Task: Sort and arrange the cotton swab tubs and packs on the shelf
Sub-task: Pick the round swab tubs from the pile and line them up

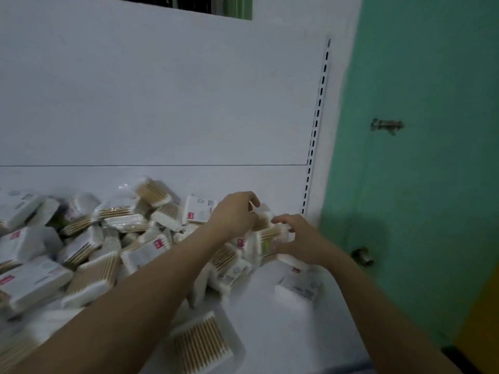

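1. No word, brand or number can be read anywhere; the picture is too soft and the print too small.
2. Several swab packs (32, 276) in the heap carry a small pink-red tag with pale marks on it, too blurred to make out.
3. The upright pack (198, 209) against the back panel shows the same pink-red tag and grey round marks, unreadable.
4. The flat pack (299, 288) on the right of the shelf (270, 314) bears rows of fine grey print, not legible.

Two hands (235, 211); one shelf (270, 314); swab packs (89, 282) heaped, beyond exact count.
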